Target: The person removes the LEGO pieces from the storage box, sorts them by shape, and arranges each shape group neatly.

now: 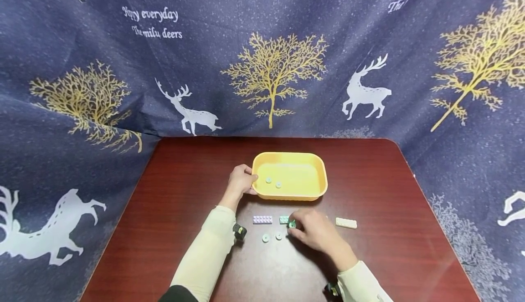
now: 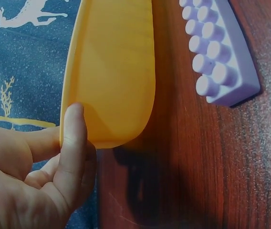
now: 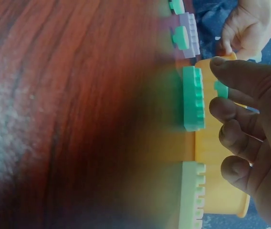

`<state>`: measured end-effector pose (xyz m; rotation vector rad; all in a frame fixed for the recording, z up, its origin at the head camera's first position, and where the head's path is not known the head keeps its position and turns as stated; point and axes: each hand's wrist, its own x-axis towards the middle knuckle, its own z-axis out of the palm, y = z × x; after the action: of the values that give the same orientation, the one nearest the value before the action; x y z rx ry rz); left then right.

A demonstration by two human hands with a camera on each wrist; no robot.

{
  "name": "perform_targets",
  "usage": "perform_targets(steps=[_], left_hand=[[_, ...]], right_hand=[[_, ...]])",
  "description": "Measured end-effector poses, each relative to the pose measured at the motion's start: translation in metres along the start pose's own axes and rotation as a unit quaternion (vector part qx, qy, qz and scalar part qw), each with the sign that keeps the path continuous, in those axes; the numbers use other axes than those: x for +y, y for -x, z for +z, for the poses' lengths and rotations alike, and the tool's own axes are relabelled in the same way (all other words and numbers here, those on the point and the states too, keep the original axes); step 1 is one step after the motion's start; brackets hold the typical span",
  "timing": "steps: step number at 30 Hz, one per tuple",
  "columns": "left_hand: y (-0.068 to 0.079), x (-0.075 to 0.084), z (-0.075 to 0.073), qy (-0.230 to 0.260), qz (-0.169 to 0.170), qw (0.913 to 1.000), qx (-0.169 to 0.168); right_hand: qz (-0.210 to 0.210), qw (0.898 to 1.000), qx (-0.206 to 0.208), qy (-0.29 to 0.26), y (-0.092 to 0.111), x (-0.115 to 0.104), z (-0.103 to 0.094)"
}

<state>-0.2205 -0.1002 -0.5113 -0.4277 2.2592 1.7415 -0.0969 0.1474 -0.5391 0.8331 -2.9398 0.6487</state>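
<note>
Head view: a dark red wooden surface (image 1: 184,170) meets a blue cloth (image 1: 238,6) printed with yellow trees and white deer. Near its far edge lies a yellow tray (image 1: 301,176), with two small green discs (image 1: 268,180) inside, toward its left end. In front of the tray runs a loose row of studded blocks: a purple block (image 1: 262,220) at the left, a green block (image 1: 284,220) in the middle and a pale green block (image 1: 346,223) at the right. Two loose discs (image 1: 265,238) rest on the surface nearer the person, just in front of the purple and green blocks. The right hand (image 1: 313,231) stands before the green block and hides part of it from above.

Of the hands, the right reaches in from the lower right, pinching a green disc (image 3: 221,89) between thumb and fingertips, its other fingers bent. The left forearm stretches forward, and the left hand (image 1: 241,180) grips the tray's left end, thumb over the rim, other fingers behind and beneath.
</note>
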Motion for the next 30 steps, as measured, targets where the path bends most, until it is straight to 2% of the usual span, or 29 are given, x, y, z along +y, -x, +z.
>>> perform_targets(steps=[17, 30], left_hand=[[-0.001, -0.002, -0.001, -0.01, -0.008, 0.9999, -0.001], [-0.001, 0.0, -0.001, -0.009, -0.005, 0.9999, -0.001]], right_hand=[[0.013, 1.0, -0.019, -0.01, 0.006, 0.0, 0.007], [0.002, 1.0, -0.02, 0.016, 0.016, 0.01, 0.014]])
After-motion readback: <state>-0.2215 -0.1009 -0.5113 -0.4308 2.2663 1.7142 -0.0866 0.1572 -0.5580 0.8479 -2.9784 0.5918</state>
